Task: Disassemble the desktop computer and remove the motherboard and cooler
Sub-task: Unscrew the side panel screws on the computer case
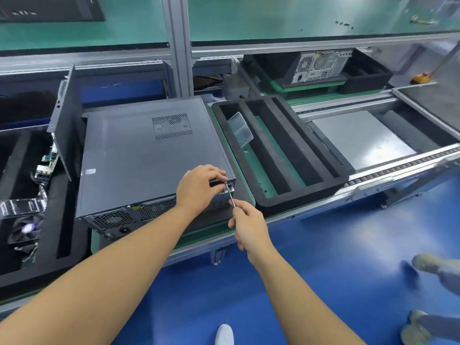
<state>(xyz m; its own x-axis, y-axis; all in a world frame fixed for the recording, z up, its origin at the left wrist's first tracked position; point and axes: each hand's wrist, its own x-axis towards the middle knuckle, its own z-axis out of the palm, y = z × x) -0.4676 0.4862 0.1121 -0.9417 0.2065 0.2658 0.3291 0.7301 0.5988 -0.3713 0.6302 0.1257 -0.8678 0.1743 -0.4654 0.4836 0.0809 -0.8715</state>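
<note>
A dark grey desktop computer lies on its side on the conveyor, side panel with a vent grid facing up, rear panel toward me. My right hand grips the handle of a screwdriver; its thin metal shaft points up at the near right corner of the case's rear. My left hand rests on that corner, fingers curled and pinching the shaft near its tip. The motherboard and cooler are hidden inside the closed case.
A black foam tray with long slots sits right of the case, holding a clear plastic box. A removed panel leans at the left over loose parts. Another computer stands behind. Someone's shoes are on the blue floor.
</note>
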